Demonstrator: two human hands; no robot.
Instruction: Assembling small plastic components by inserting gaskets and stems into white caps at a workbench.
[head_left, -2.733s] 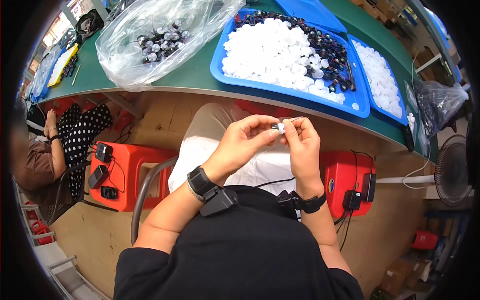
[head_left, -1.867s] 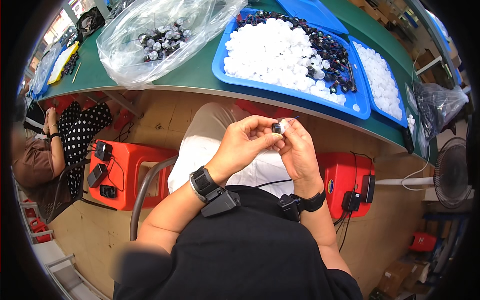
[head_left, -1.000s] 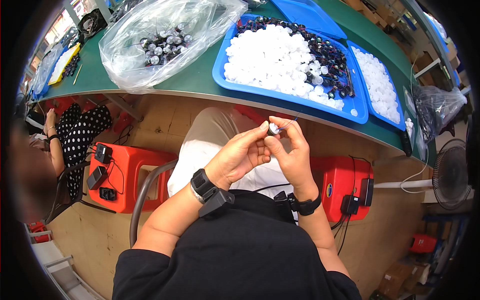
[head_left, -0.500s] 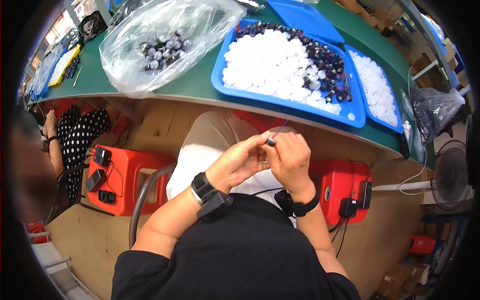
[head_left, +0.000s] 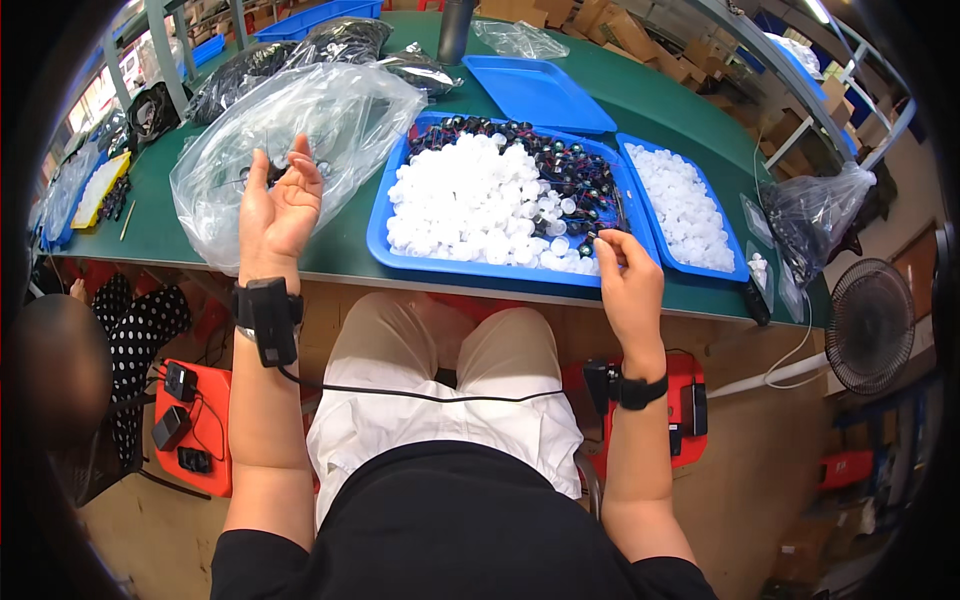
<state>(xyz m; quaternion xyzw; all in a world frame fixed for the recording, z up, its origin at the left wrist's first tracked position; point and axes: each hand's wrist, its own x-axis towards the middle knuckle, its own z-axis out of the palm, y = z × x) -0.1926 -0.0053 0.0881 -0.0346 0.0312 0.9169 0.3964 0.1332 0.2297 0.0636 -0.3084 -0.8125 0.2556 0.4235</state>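
Filling the upper frame, the green worktable (head_left: pixel 150 200) has room left of the clear plastic bag (head_left: pixel 215 190). The left hand (head_left: pixel 282 215), fingers parted, hangs at the bag; the right hand (head_left: pixel 632 285) curls over the front rim of the blue plastic tray (head_left: pixel 430 263), its hold unclear. Picking seems under way, calling for a fine pinch among small black wired parts (head_left: pixel 580 180), centre right.

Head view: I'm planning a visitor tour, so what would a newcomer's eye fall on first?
Probably the heap of white pieces in the large blue tray on the green table, with dark wired parts behind and to its right. Next, perhaps, the clear plastic bag left of the tray, with the open left hand overlapping it in view and the right hand at the tray's front right corner.
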